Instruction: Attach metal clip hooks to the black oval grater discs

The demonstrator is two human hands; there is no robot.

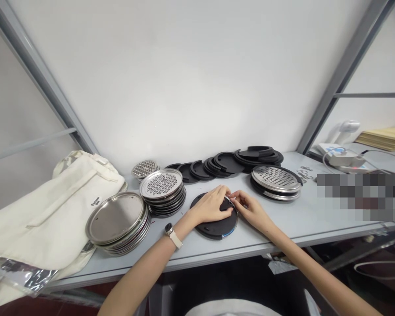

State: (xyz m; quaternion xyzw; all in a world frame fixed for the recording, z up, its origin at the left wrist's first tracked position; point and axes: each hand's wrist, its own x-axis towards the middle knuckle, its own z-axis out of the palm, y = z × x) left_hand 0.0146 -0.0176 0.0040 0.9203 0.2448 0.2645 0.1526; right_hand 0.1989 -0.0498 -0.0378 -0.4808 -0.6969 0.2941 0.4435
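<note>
Bracing the black round base (217, 228) on the grey surface (303, 219) with the left hand (210, 207), thumb and fingers parted over the top. Working at the right side of the rim with the right hand (250, 210), fingertips bunched; too small to tell whether gripping anything. Liable to slip off the narrow rim with a loose pinch, or to tip the base by pressing down on one side only.

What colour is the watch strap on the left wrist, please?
The strap is cream, best seen in the head view.
</note>
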